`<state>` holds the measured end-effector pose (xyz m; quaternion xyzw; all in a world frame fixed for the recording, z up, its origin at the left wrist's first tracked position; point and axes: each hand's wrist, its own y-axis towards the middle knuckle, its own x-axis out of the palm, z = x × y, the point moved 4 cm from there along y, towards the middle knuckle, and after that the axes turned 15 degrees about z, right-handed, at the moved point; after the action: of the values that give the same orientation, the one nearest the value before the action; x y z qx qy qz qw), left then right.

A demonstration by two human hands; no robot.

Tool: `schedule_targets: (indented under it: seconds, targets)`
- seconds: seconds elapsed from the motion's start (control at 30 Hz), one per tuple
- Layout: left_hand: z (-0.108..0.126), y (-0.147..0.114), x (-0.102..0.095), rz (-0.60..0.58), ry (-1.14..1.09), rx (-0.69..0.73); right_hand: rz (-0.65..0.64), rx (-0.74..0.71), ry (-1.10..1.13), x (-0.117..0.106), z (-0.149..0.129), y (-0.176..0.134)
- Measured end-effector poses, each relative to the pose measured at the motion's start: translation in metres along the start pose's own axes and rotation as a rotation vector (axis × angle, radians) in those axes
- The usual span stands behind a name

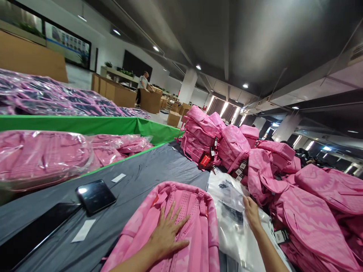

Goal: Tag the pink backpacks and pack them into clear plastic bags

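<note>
"Where's that pink, pale-patched fabric backpack (197,230)?"

"Near side of the grey cloth-covered table (133,172), around the middle, dotted padding facing up. The left hand (167,235) lies palm down on it, fingers spread, gripping nothing."

"And the right hand (251,212)?"

"Fingers drawn together on the thin, clear plastic bag (231,232), just right of the backpack."

"Heavy, that backpack?"

"Light for its bulk, I'd guess: soft-sided, firmer along the padded face, hardly fragile. I'd lift it by both rounded sides, or under the curved far end."

"And the bag?"

"Nearly weightless, limp, probably slippery and easy to tear. Pinch it at the edge, thumb against finger."

"Those heaped pink patterned backpacks (314,215) on the right?"

"Same soft stuff, I'd say; they sag against each other."
</note>
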<state>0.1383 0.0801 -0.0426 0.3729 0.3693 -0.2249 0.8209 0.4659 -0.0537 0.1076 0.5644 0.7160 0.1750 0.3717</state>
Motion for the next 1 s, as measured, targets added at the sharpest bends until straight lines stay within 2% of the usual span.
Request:
schedule_targets:
  seconds: [0.13, 0.23, 0.37, 0.43, 0.53, 0.63, 0.7, 0.83, 0.9, 1.0]
  targets:
    - [0.007, 0.002, -0.009, 0.041, -0.04, 0.008, -0.216, -0.019, 0.186, 0.029, -0.076, -0.038]
    - [0.024, 0.004, -0.023, 0.107, -0.352, -0.049, -0.329, -0.031, 0.273, 0.042, -0.116, -0.082]
    - [0.051, -0.002, -0.034, 0.251, -1.011, -0.308, -0.45, -0.058, 0.338, 0.056, -0.135, -0.141]
    - [0.054, -0.011, -0.034, 0.348, -1.079, -0.43, -0.469, -0.105, 0.31, 0.063, -0.136, -0.16]
    - [0.041, -0.032, -0.031, 0.425, -0.908, -0.559, -0.392, -0.15, 0.246, 0.074, -0.135, -0.162]
    - [0.018, -0.05, -0.037, 0.421, -0.71, -0.587, -0.308, -0.162, 0.231, 0.083, -0.139, -0.144]
    - [0.01, -0.052, -0.049, 0.457, -0.546, -0.553, -0.314, -0.191, 0.242, 0.089, -0.149, -0.137]
    - [0.019, -0.026, -0.089, 0.598, -0.027, -0.283, -0.432, -0.286, 0.265, 0.087, -0.169, -0.152]
    - [0.021, -0.009, -0.109, 0.652, 0.092, -0.215, -0.46, -0.376, 0.236, 0.075, -0.165, -0.164]
    - [0.01, 0.004, -0.135, 0.695, 0.101, -0.24, -0.316, -0.542, 0.095, 0.043, -0.134, -0.172]
